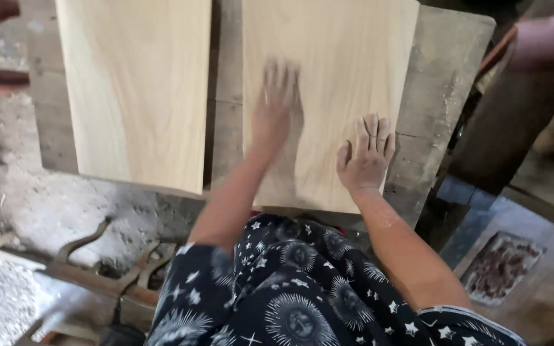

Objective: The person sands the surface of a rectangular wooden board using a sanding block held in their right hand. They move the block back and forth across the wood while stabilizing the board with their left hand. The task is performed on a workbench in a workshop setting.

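Note:
Two pale, smooth wooden boards lie side by side on a rough grey workbench (447, 77). My left hand (274, 106) is blurred and lies flat, fingers spread, on the middle of the right board (335, 45). My right hand (367, 157) rests palm down with its fingers together on that board's near right corner. Neither hand holds anything. The left board (136, 83) lies untouched about a hand's width away. My dark, star-patterned clothing fills the bottom of the view.
Sawdust covers the floor (46, 205) at the lower left, with curved metal pieces (97, 256) lying in it. A dark wooden post (514, 102) stands at the right. A tray of reddish bits (501, 266) sits at the lower right.

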